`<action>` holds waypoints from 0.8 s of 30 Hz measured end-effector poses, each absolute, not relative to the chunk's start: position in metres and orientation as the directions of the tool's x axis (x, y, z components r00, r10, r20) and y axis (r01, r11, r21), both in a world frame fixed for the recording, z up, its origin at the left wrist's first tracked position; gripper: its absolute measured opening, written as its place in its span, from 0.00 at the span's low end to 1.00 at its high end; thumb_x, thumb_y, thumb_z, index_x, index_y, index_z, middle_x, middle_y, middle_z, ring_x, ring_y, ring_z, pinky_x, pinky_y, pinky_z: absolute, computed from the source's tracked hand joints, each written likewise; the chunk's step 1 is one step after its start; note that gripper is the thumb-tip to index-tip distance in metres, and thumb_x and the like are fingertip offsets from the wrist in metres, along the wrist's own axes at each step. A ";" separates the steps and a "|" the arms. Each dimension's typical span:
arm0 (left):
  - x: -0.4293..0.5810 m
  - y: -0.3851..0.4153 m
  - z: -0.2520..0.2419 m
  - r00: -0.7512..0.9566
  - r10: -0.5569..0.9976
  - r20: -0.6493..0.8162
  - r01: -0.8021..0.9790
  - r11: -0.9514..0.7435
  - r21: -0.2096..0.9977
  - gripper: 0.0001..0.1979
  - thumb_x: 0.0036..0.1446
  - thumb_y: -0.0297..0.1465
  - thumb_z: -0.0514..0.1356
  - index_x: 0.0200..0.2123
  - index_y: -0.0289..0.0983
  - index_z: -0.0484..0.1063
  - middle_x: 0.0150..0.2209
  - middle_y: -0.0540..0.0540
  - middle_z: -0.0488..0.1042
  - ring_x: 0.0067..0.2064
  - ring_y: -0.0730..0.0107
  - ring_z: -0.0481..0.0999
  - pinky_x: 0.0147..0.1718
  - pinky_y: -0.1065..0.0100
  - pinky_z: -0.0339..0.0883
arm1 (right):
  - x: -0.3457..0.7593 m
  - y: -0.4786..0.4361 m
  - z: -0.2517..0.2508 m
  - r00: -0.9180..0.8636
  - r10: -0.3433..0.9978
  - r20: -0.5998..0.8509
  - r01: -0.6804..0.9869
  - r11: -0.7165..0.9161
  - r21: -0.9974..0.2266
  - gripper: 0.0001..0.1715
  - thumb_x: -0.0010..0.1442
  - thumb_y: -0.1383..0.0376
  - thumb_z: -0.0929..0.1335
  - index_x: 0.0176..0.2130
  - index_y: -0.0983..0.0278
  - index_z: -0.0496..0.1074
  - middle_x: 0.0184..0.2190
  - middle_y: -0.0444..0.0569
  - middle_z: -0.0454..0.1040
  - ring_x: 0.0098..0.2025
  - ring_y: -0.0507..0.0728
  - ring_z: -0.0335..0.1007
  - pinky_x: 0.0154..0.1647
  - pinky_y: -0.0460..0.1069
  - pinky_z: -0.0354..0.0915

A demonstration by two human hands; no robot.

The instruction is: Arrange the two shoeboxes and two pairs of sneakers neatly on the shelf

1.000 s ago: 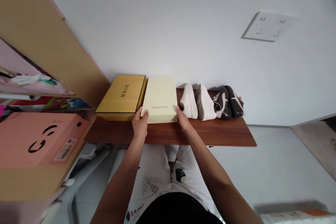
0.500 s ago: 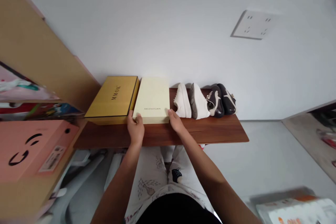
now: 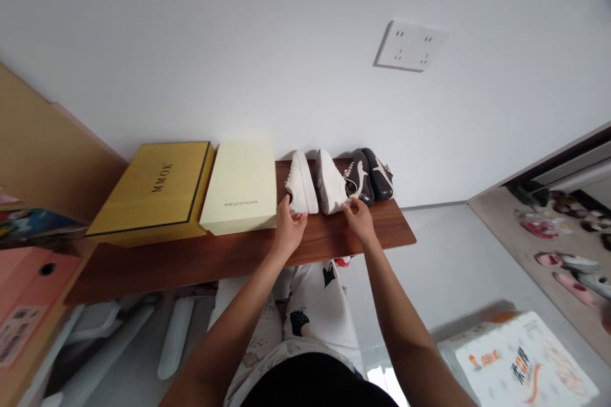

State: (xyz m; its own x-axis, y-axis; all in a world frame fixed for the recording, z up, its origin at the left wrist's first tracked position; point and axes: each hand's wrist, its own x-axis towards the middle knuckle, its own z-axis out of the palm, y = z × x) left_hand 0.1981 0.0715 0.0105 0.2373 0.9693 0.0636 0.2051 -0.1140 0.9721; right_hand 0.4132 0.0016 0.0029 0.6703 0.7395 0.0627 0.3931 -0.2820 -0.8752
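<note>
A pair of white sneakers stands on the brown wooden shelf [image 3: 372, 235], toes toward the wall. My left hand [image 3: 290, 229] is at the heel of the left white sneaker [image 3: 300, 184], index finger along its outer side and thumb behind it. Closed at the heel of the right white sneaker [image 3: 331, 184] is my right hand [image 3: 360, 219], thumb and finger against its outer edge. That sneaker leans, showing part of its sole. Right beside it sits a pair of dark shoes [image 3: 379, 181] with pale stripes. A cream shoebox [image 3: 243, 181] lies left of the sneakers.
A yellow shoebox [image 3: 162, 184] lies left of the cream one. A pink box [image 3: 33, 286] is at the lower left. On the floor at right are a white package [image 3: 520, 362] and several slippers [image 3: 573, 289]. A socket plate [image 3: 408, 48] is on the wall.
Both hands have left the cream shoebox and moved right to the heels of the white sneakers. The view has shifted right, bringing more floor and slippers into sight.
</note>
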 end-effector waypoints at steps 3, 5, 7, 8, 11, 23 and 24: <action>0.215 0.084 0.001 0.194 0.980 -0.051 0.235 0.004 0.972 0.42 0.55 0.33 0.68 0.68 0.31 0.53 0.67 0.24 0.57 0.51 0.58 0.78 0.52 0.61 0.72 | 0.417 0.003 -0.001 0.613 0.787 0.067 0.470 -0.295 -0.831 0.40 0.56 0.47 0.71 0.59 0.69 0.69 0.55 0.62 0.70 0.51 0.62 0.72 0.59 0.57 0.66; 0.221 0.090 -0.005 0.176 0.982 -0.072 0.229 0.030 0.973 0.43 0.52 0.32 0.71 0.66 0.29 0.56 0.64 0.25 0.62 0.55 0.55 0.76 0.53 0.61 0.70 | 0.416 0.006 -0.001 0.593 0.803 0.059 0.501 -0.310 -0.808 0.42 0.54 0.49 0.73 0.60 0.68 0.68 0.56 0.62 0.67 0.50 0.62 0.72 0.59 0.56 0.67; 0.224 0.094 -0.011 0.173 0.982 -0.073 0.219 0.034 0.975 0.40 0.50 0.31 0.73 0.63 0.29 0.60 0.59 0.27 0.69 0.55 0.54 0.76 0.54 0.60 0.69 | 0.415 0.011 -0.001 0.576 0.816 0.039 0.524 -0.332 -0.784 0.44 0.50 0.51 0.76 0.59 0.67 0.67 0.56 0.61 0.65 0.48 0.61 0.73 0.57 0.55 0.68; 0.224 0.095 -0.013 0.170 0.982 -0.077 0.221 0.038 0.975 0.38 0.50 0.30 0.73 0.61 0.29 0.61 0.56 0.29 0.72 0.54 0.55 0.76 0.54 0.59 0.69 | 0.414 0.013 -0.001 0.573 0.819 0.033 0.534 -0.343 -0.773 0.44 0.48 0.52 0.77 0.59 0.67 0.67 0.56 0.61 0.65 0.48 0.61 0.73 0.56 0.55 0.69; 0.224 0.096 -0.014 0.154 0.983 -0.099 0.284 0.052 0.957 0.32 0.50 0.31 0.72 0.55 0.31 0.64 0.50 0.34 0.75 0.52 0.56 0.77 0.52 0.58 0.69 | 0.414 0.022 -0.002 0.566 0.824 0.021 0.537 -0.350 -0.768 0.42 0.43 0.54 0.79 0.53 0.66 0.69 0.53 0.57 0.69 0.48 0.60 0.73 0.53 0.55 0.70; 0.223 0.092 0.034 0.306 0.952 -0.004 0.788 -0.251 0.562 0.23 0.56 0.34 0.68 0.51 0.35 0.64 0.52 0.32 0.74 0.53 0.47 0.76 0.47 0.59 0.67 | 0.431 0.038 0.027 0.313 0.950 0.009 0.682 -0.218 -0.698 0.28 0.48 0.55 0.77 0.47 0.62 0.73 0.29 0.40 0.75 0.35 0.54 0.72 0.40 0.48 0.66; 0.224 0.089 0.038 0.343 0.939 -0.001 0.809 -0.295 0.509 0.22 0.57 0.33 0.67 0.51 0.34 0.64 0.52 0.31 0.74 0.53 0.47 0.77 0.47 0.60 0.67 | 0.430 0.038 0.031 0.299 0.954 0.019 0.753 -0.224 -0.619 0.26 0.50 0.56 0.76 0.47 0.61 0.73 0.31 0.41 0.76 0.37 0.55 0.73 0.40 0.48 0.65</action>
